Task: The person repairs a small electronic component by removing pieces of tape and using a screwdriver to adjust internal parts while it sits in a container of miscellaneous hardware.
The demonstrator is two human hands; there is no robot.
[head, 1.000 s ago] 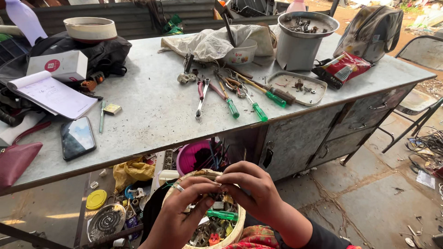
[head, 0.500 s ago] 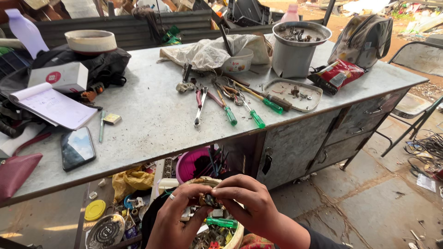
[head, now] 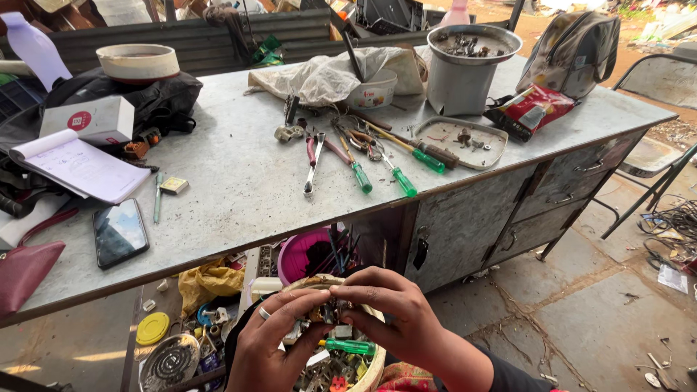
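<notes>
My left hand (head: 270, 341) and my right hand (head: 392, 312) meet at the bottom centre, fingertips pinched together on a small dark metal part (head: 324, 311). They hover over a round cream bowl (head: 372, 363) on my lap that holds several small parts and a green-handled screwdriver (head: 347, 346). A ring sits on one left finger. What the small part is exactly I cannot make out.
A grey metal workbench (head: 239, 189) stands ahead with screwdrivers (head: 377, 167), pliers (head: 314, 163), a metal tray (head: 459, 141), a grey bucket (head: 468, 69), a phone (head: 120, 232), a notepad (head: 80, 165), a white box (head: 91, 120). A pink tub (head: 305, 254) and clutter sit under it. A folding chair (head: 653, 156) stands right.
My hands have risen slightly in view and drawn together on the small part. The camera has tilted a little, so the bench appears higher and nearer.
</notes>
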